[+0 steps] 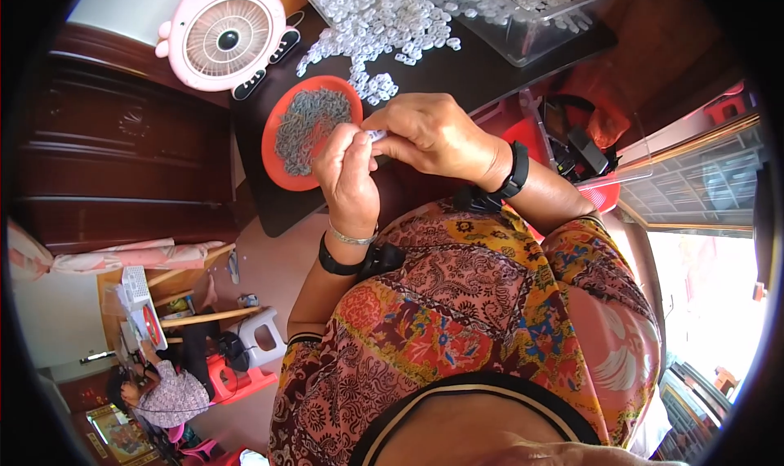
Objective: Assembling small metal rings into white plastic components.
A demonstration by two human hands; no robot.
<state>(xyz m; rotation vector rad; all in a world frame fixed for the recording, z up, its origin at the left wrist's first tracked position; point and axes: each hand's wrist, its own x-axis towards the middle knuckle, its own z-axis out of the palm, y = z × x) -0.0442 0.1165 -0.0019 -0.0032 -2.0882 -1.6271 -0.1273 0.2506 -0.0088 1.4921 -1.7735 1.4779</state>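
Above the near edge of the dark table (pixel 269 209), my two hands meet at the fingertips. Between them shows a small white plastic piece (pixel 376 135) with a dark mark. My left hand (pixel 349 176) pinches it from the left with thumb and finger. From the right, my right hand (pixel 433 135) closes on its other side, fingers bent. Just behind my left hand lies an orange plate (pixel 272 151) heaped with small grey pieces (pixel 310 127), too small to make out. Beyond my hands spreads a loose pile of small white plastic pieces (pixel 384 29).
A clear plastic bin (pixel 527 56) with more white pieces stands at the back right. The pink fan (pixel 227 37) is at the back left. Right of me, a clear box (pixel 633 168) holds black items. Far lower left, another person (pixel 173 396) sits by a red stool (pixel 237 380).
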